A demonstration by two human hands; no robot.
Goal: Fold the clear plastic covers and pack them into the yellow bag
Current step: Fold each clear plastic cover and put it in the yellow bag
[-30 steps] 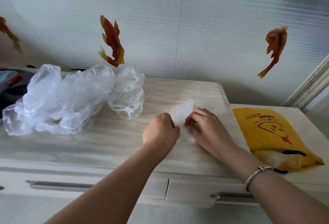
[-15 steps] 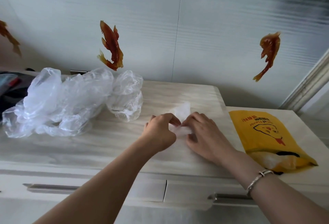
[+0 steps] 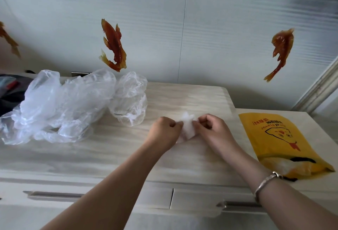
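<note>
My left hand (image 3: 165, 131) and my right hand (image 3: 210, 129) meet over the middle of the pale wood-grain counter (image 3: 109, 156), both with fingers curled and pinching opposite edges of one small clear plastic cover (image 3: 185, 128), which lies bunched between them and touches the counter top. The film looks very thin, soft and nearly weightless, so I judge it will crumple, spring back open and slide on the smooth surface unless each fold is pressed flat; the safest hold seems to be at its edges, with thumb and fingertip, as I have it now, and a gentle pull, since film this thin could stretch or tear. A silver bracelet (image 3: 267, 180) circles my right wrist. To the right, at the near edge of a second, slightly lower top, lies the yellow bag (image 3: 278, 138) with a cartoon print, its open mouth turned toward me and some clear plastic showing just inside. To the left, well apart from my hands, sits a loose heap of unfolded covers (image 3: 60, 105), puffed up and tangled. On the far wall hang orange fish decorations (image 3: 113, 47).
</note>
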